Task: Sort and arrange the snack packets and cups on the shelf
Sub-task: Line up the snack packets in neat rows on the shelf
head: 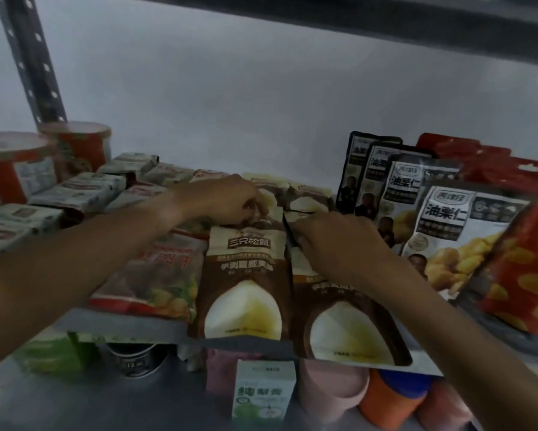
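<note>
Two brown snack packets with a white-yellow window lie flat side by side at the front of the grey shelf (121,326). My left hand (227,199) pinches the top edge of the left brown packet (246,275). On the upper part of the right brown packet (345,325) my right hand (339,244) rests with curled fingers gripping its top. More brown packets (308,199) lie behind them. Red-and-white cups (15,168) stand at the far left.
Grey wrapped packets (81,189) lie in rows at the left. A red packet (155,275) lies flat beside the left brown one. Black-and-white chestnut packets (467,237) and red packets (529,269) lean at the right. Below the shelf stand a green carton (263,396) and pink and orange cups (389,399).
</note>
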